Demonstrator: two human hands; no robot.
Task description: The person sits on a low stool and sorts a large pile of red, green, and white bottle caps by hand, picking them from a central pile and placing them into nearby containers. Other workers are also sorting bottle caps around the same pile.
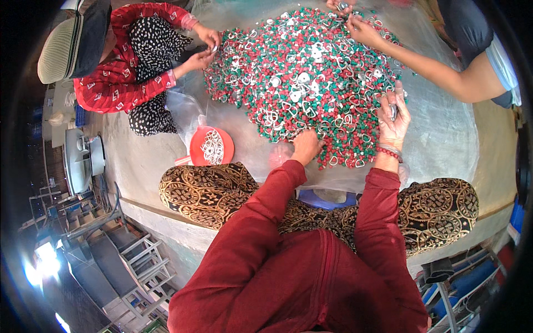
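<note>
A wide heap of small red and green pieces (338, 114), mixed with silvery metal D-shaped rings (308, 111) and round discs (303, 77), spreads over clear plastic sheeting. At its near edge my left hand (307, 146) reaches in with the fingers curled down; whatever they pinch is hidden. My right hand (393, 125), a red bead bracelet (390, 152) on its wrist, is raised palm up at the heap's right edge. Its bent fingers close on a small shiny metal piece (394, 112), whose exact shape does not show.
A red bowl (227, 145) of metal rings stands left of the heap, close to my knee. A person in a red patterned top (111, 91) handles a small piece at the far left. Another person's arms (427, 66) reach in from the far right. A blue object (327, 200) lies before my lap.
</note>
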